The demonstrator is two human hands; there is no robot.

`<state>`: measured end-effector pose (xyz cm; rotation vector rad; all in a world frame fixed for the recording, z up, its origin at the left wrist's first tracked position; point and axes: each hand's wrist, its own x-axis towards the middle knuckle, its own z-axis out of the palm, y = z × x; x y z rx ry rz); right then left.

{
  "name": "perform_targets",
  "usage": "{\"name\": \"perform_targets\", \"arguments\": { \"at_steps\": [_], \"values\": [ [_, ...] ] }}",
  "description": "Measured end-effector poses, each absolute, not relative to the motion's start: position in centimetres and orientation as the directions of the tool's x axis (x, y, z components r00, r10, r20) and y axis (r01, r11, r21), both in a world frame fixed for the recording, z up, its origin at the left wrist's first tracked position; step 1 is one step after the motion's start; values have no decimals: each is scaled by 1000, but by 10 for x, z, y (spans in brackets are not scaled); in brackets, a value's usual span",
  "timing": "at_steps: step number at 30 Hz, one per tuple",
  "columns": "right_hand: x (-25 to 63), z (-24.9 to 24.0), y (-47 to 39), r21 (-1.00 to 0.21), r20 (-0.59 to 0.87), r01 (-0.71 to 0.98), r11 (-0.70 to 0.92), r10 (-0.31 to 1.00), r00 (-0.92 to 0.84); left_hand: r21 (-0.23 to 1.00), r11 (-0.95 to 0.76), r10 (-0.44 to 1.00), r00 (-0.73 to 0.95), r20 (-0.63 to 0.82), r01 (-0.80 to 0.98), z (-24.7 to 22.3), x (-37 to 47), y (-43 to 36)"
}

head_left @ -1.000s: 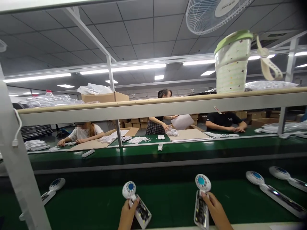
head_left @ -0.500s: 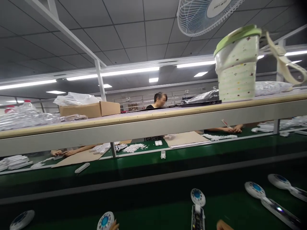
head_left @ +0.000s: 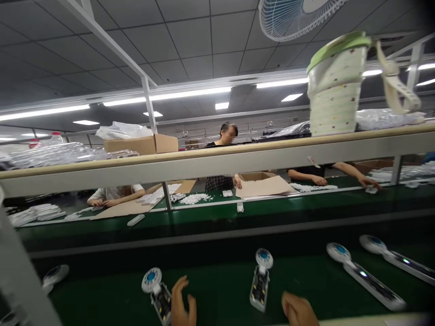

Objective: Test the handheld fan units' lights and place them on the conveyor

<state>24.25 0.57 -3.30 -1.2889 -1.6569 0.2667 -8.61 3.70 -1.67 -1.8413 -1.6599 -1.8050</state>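
Note:
At the bottom, my left hand (head_left: pixel 182 304) is raised with its fingers apart, just right of a white device with a round blue-centred head (head_left: pixel 152 280) and an exposed dark inside. A similar opened device (head_left: pixel 260 283) lies on the green surface (head_left: pixel 217 294) between my hands. My right hand (head_left: pixel 299 309) is to the right of it, fingers bent and partly cut off by the lower edge; whether it holds anything is hidden. Farther right lie two longer white devices (head_left: pixel 365 276) (head_left: pixel 397 260) with small lights on.
A long shelf (head_left: pixel 217 158) crosses the view, bearing a cardboard box (head_left: pixel 131 146) and a green-lidded cup (head_left: pixel 335 90). Behind it, several people handle white parts (head_left: pixel 195 198) at a green bench. A fan (head_left: pixel 299 20) hangs above. A grey post (head_left: pixel 23 267) stands at left.
The view has shifted, showing more of the near surface. Both my hands show more fully. My left hand is now apart from the left device's round head. Across the bench, a person's arm reaches farther right.

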Motion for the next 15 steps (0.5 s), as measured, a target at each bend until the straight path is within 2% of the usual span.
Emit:
{"name": "perform_targets", "arguments": {
  "at_steps": [2, 4, 7, 10, 12, 13, 14, 15],
  "values": [
    [235, -28, 1, -649, 566, 609, 457, 824, -17, 587, -452, 659, -191, 727, 672, -6, -74, 26],
    [227, -16, -13, -669, 550, 604, 432, 835, 12, 615, -490, 726, -103, 680, 618, 14, -56, 9],
    [216, 25, -54, -707, 522, 552, 441, 853, -12, 695, -540, 822, 122, 556, 475, 71, -22, -34],
    [217, 85, -122, -763, 504, 384, 520, 851, -149, 796, -554, 817, 340, 465, 243, 143, 0, -104],
    [229, 120, -179, -768, 493, 369, 524, 851, -180, 841, -508, 788, 494, 367, 186, 172, -5, -158],
    [238, 133, -208, -769, 493, 371, 520, 853, -174, 861, -457, 801, 524, 290, 223, 175, -14, -185],
    [249, 141, -237, -773, 490, 377, 510, 858, -153, 881, -391, 857, 455, 243, 267, 170, -25, -211],
    [259, 145, -265, -780, 488, 386, 493, 865, -117, 900, -322, 928, 283, 240, 294, 158, -38, -236]
  ]
}}
